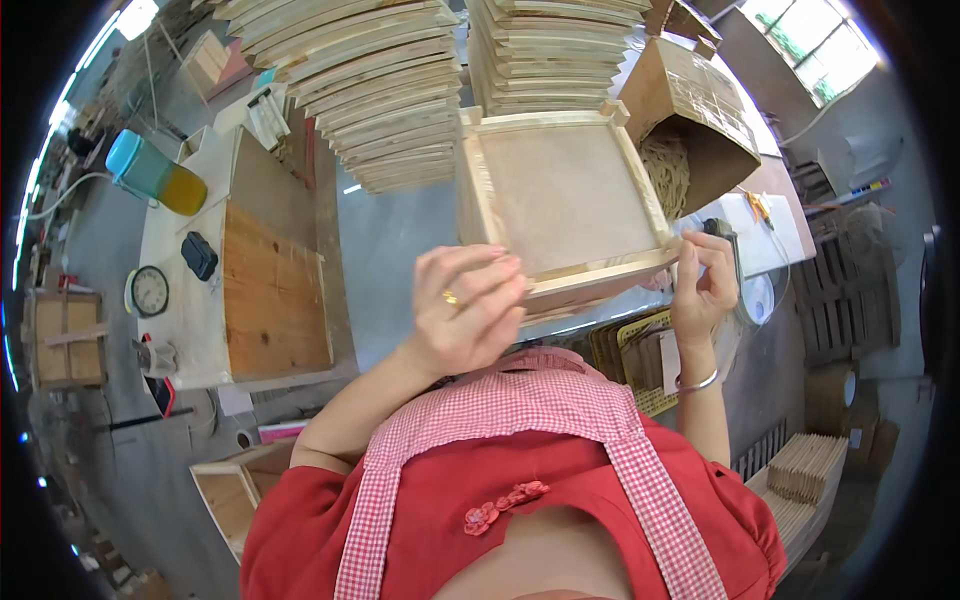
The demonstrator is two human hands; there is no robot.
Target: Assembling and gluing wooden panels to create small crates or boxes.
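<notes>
Frame stacks (380, 95) crowding far side, cardboard box (715, 95) far right, bottle (155, 172), clock (150, 291) left, grey surface (385, 230), window (806, 42) beyond, left hand (465, 310), right hand (704, 285) at wooden frame (565, 190) near corners, can't tell if fingers (490, 280) grip

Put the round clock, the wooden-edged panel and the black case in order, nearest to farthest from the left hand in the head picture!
From the left hand:
1. Wooden-edged panel: right at the fingertips.
2. Black case: off to the left.
3. Round clock: farther left.
</notes>
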